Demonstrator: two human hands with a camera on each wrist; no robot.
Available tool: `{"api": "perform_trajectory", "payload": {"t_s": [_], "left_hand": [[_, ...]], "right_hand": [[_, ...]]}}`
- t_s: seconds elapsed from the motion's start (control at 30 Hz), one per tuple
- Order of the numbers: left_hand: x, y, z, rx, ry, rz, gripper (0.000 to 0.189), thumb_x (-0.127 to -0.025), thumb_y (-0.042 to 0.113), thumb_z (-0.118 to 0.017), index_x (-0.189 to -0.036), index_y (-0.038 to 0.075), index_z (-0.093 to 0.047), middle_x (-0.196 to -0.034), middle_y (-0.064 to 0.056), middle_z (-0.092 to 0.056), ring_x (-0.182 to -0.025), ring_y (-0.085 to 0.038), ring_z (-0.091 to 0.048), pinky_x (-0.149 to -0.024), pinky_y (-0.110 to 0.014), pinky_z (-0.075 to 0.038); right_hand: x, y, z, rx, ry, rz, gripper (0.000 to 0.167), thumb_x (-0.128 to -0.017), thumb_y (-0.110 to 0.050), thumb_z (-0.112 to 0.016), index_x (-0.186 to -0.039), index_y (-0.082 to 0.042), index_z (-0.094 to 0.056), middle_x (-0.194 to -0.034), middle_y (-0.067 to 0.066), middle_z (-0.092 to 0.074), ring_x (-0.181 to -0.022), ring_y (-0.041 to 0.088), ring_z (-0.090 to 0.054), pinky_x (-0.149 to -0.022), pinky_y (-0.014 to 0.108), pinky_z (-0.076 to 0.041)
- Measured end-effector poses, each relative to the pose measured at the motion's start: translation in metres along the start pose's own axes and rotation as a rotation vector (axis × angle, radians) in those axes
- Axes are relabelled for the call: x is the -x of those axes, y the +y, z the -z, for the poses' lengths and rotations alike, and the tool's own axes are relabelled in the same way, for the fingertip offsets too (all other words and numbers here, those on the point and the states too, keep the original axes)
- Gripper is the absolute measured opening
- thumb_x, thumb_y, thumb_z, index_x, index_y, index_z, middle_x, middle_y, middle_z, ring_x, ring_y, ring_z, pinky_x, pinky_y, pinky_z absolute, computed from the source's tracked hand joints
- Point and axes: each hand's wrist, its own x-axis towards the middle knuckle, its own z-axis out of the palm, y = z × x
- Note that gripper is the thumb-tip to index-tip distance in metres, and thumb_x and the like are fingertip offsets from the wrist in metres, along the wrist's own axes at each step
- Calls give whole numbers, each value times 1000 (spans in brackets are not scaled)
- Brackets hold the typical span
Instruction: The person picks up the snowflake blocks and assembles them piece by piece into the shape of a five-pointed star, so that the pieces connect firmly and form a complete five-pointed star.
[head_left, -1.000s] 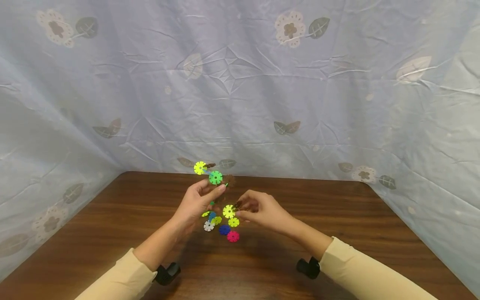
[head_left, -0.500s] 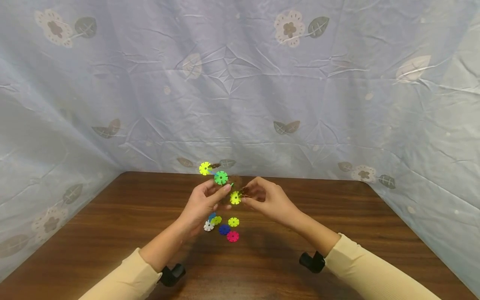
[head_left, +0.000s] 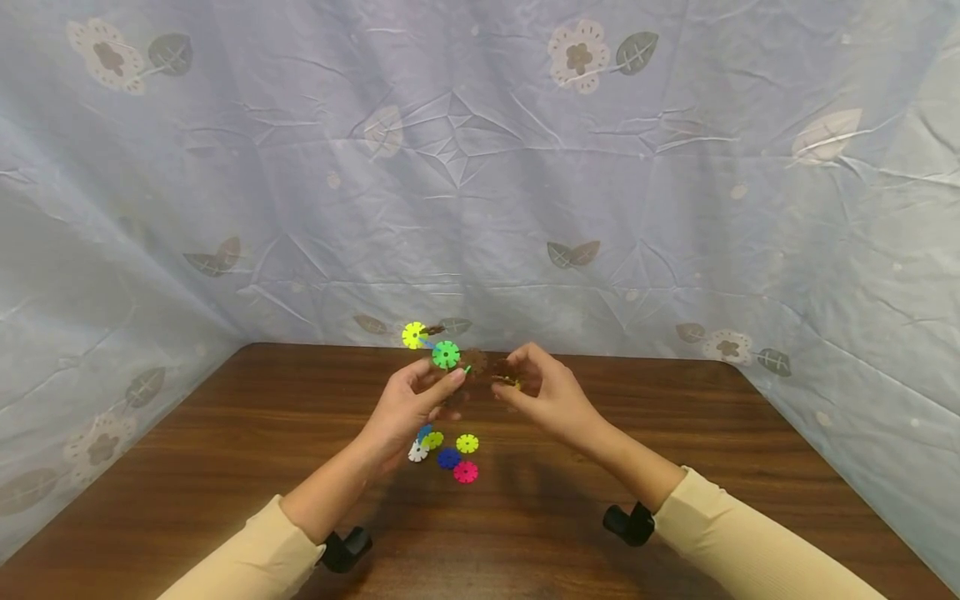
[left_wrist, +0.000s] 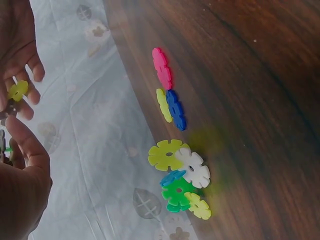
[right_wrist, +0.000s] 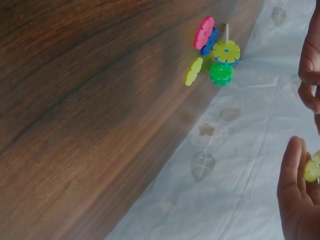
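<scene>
Fingers of the left hand (head_left: 403,408) pinch the joined discs (head_left: 446,354) above the table (head_left: 525,542); those of the right hand (head_left: 553,395) pinch a yellow disc (right_wrist: 312,169) beside them. All should prove light, stiff and slightly slick, best gripped by the edges.

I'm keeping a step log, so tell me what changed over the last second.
The right hand has risen and shifted right in the head view, its notched yellow plastic disc turning nearly edge-on there. The left hand has moved slightly right with its linked notched plastic discs. Neither visibly grasped or released anything. The notched pink plastic disc and notched dark blue plastic disc stayed put on the brown table.
</scene>
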Motion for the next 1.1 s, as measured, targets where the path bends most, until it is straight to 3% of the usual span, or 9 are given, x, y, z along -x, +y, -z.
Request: {"api": "perform_trajectory", "payload": {"t_s": [0.13,0.23,0.33,0.53,0.87,1.1], "left_hand": [[2,0,-1,-2,-9,-1,30,-106,27,-65,-128,8,-60,-118,4,-74,-105,-20,-74,-90,-40,-62],[3,0,0,-3,-15,-7,28,-106,25,-64,-127,8,-59,-116,5,-74,-100,-16,-75,-87,-37,-62],[3,0,0,1,-22,-10,30,-106,24,-64,-131,8,-58,-115,7,-73,-96,-15,-76,-84,-34,-62],[2,-1,0,-2,-35,-19,30,-106,22,-64,-132,9,-57,-107,10,-73,-93,-14,-76,-76,-29,-60],[1,-1,1,-39,-63,-32,23,-104,22,-67,-122,10,-59,-93,5,-68,-88,-16,-72,-72,-28,-56],[2,-2,0,-3,-74,-23,9,-105,20,-64,-111,16,-60,-87,4,-61,-79,-13,-63,-67,-26,-48]], "right_hand": [[0,1,0,58,50,-14,28,-98,-15,-75,-116,-4,-56,-108,16,-77,-76,34,-73,-67,35,-62],[0,1,0,107,90,-4,30,-97,-17,-76,-117,-6,-57,-116,15,-76,-82,27,-74,-71,38,-62],[0,1,0,155,122,25,29,-96,-15,-78,-116,-7,-59,-119,13,-75,-88,23,-71,-74,34,-59],[-1,-1,0,183,153,64,31,-94,-12,-78,-117,-6,-58,-109,12,-73,-62,15,-51,-57,23,-44],[-2,-3,0,244,165,118,31,-94,-12,-78,-117,-5,-59,-114,14,-75,-65,15,-52,-62,24,-46],[-2,-1,-1,267,151,131,30,-94,-11,-78,-119,-6,-62,-119,15,-76,-68,12,-54,-64,23,-46]]}}
